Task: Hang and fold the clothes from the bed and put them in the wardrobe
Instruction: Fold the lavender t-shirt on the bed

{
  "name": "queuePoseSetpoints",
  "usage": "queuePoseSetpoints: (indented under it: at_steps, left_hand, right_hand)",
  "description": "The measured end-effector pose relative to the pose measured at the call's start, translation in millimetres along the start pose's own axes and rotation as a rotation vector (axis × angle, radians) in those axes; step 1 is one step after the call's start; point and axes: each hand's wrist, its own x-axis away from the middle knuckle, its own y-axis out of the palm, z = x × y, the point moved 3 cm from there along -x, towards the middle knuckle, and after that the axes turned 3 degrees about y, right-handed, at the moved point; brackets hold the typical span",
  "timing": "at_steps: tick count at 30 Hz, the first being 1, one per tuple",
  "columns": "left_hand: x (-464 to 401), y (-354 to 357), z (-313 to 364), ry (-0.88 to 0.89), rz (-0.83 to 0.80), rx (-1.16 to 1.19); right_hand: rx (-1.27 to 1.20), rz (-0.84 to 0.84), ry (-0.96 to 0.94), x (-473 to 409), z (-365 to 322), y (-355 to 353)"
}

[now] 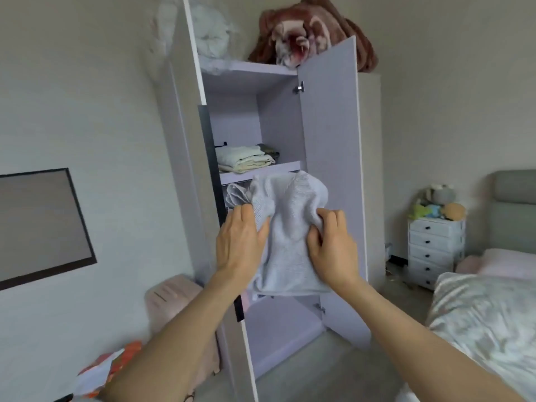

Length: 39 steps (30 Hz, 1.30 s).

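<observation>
At the open wardrobe (327, 140), a person holds a pale grey knit (290, 227) up in front of the compartment below the middle shelf (261, 172), both hands on the cloth. Left hand (240, 242) lies with fingers fairly straight against the knit's left side, thumb tucked into a fold. Right hand (333, 245) has fingers curled, bunching fabric at the right edge. The knit hangs loose, well off the bed (487, 320), its top level w/ the shelf's front edge and its hem down near the lower hinge; part of it, or another pale piece (can't tell which), shows behind the left hand just inside the compartment.

Step in hand, by the look of it: putting a garment away, i.e. the wardrobe end of the job, not the folding end. The knit isn't a neat fold; it's gathered and draped, so it may be going onto a rail or hanger hidden behind it. No hanger visible, so that's a guess.

A folded stack (243, 161) sits on the middle shelf toward its left side. A brown blanket (313, 33) lies on the wardrobe top, white bedding (211, 30) beside it.

Next move likely calls for: easing the knit forward past the door edges into the compartment, keeping the left hand flat to steady it while the right lets go of its bunch only once the cloth is supported. Risk: loose hem sagging or slipping out at the front.
</observation>
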Motion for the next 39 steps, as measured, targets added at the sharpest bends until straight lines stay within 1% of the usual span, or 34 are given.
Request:
queuePoseSetpoints:
  at_steps: [4, 8, 11, 15, 21, 25, 28, 31, 33, 37, 39]
  left_hand:
    - [-35, 3, -68, 0.082, 0.038, -0.042]
    - [-58, 30, -105, 0.136, 0.079, -0.058]
    - [-69, 72, -114, 0.162, 0.094, -0.023]
    - [-78, 145, -112, 0.176, 0.066, 0.029]
    - [-98, 292, -109, 0.070, -0.021, 0.114]
    - [-142, 404, -125, 0.007, -0.027, 0.105]
    - [-175, 468, -137, -0.030, -0.038, 0.109]
    - [-204, 509, -154, -0.092, -0.066, 0.160]
    - [-225, 535, -171, -0.113, -0.030, 0.144]
    - [-254, 564, -203, -0.211, -0.009, 0.179]
    - [-270, 577, -220, -0.232, 0.036, 0.182]
  right_hand:
    - [-0.058, 0.047, 0.044, -30, -30, 62]
    - [-0.049, 0.088, 0.053, -56, -30, 104]
    - [-0.017, 0.119, 0.047, -77, -3, 127]
    - [0.048, 0.135, 0.129, -101, 57, 151]
    - [0.101, 0.121, 0.124, -171, 170, 200]
    - [0.093, 0.103, 0.129, -246, 244, 256]
    - [0.081, 0.098, 0.143, -297, 284, 288]
    - [0.069, 0.082, 0.160, -342, 307, 312]
    - [0.042, 0.071, 0.141, -374, 320, 335]
    - [-0.021, 0.063, 0.090, -417, 329, 373]
    - [-0.054, 0.064, 0.058, -439, 331, 393]
